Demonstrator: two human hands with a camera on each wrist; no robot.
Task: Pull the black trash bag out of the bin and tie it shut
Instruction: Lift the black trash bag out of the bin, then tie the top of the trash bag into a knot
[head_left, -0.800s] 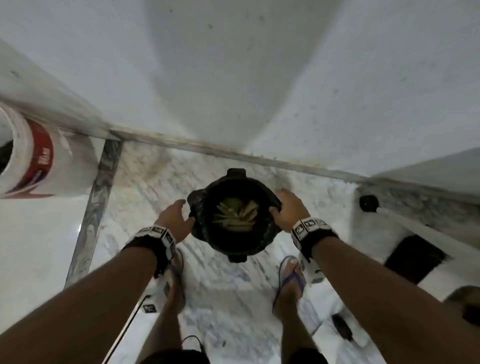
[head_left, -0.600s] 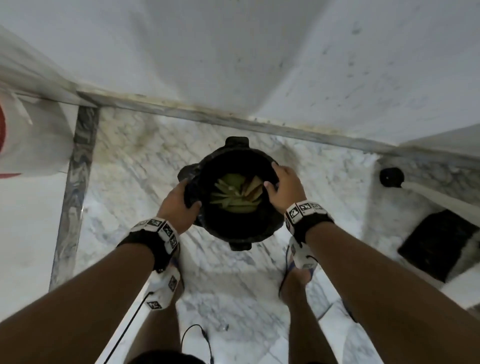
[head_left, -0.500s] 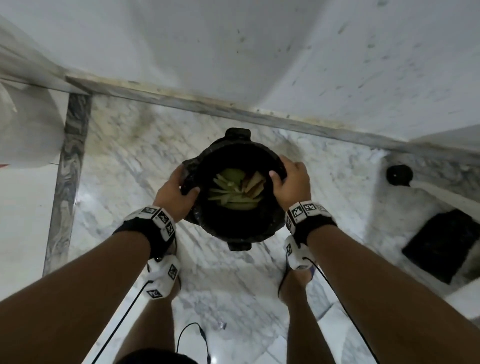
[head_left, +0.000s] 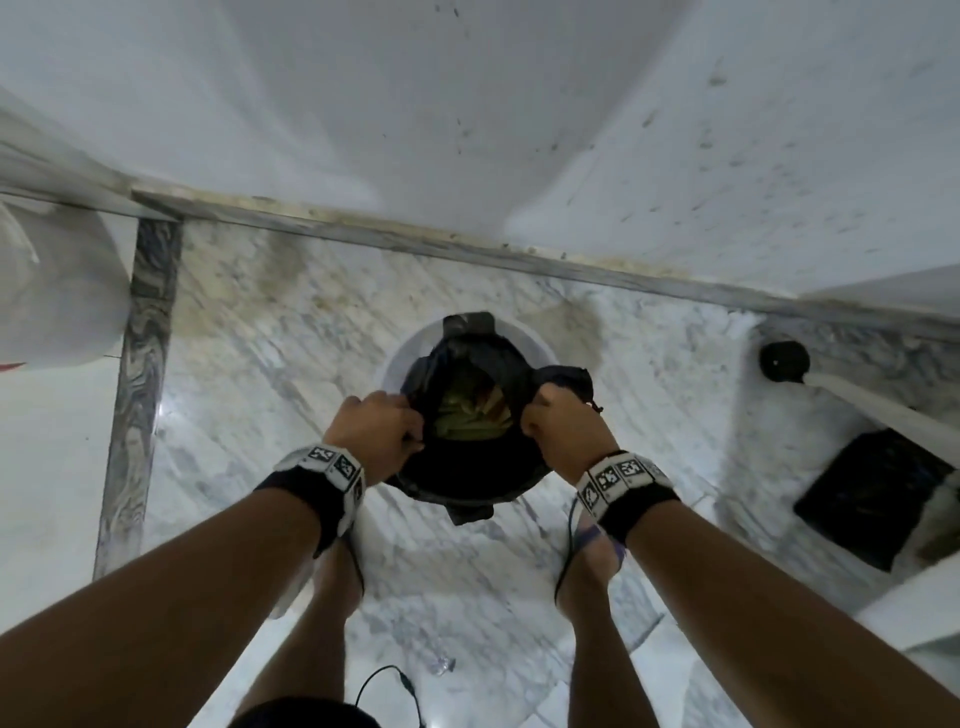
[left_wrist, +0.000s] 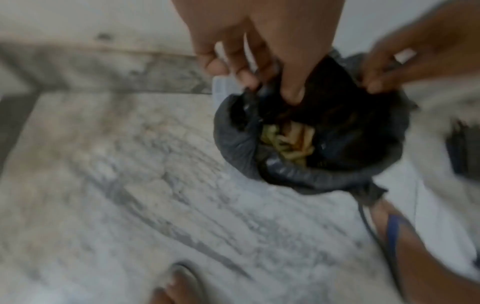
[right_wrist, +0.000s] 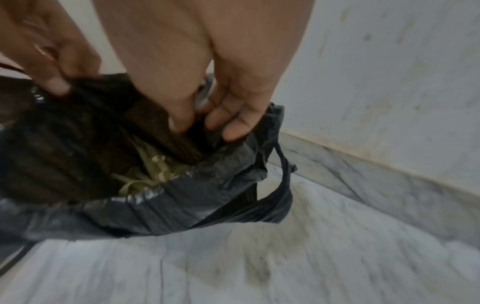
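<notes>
Bag (head_left: 467, 467) gathered above white bin (head_left: 535, 345), mouth open, yellow-green scraps inside. Left hand (head_left: 371, 434) pinches left rim, right hand (head_left: 563, 434) pinches right rim. Wall just behind; bare marble floor (head_left: 260, 364) elsewhere.

A home interior, likely a utility or bathroom corner: white marble flooring (head_left: 291, 374) veined in grey is running up to a scuffed white wall (head_left: 467, 130), with a stained skirting strip (head_left: 395, 236) lining their join and a bare foot in a blue sandal (left_wrist: 394, 230) standing on it.
</notes>
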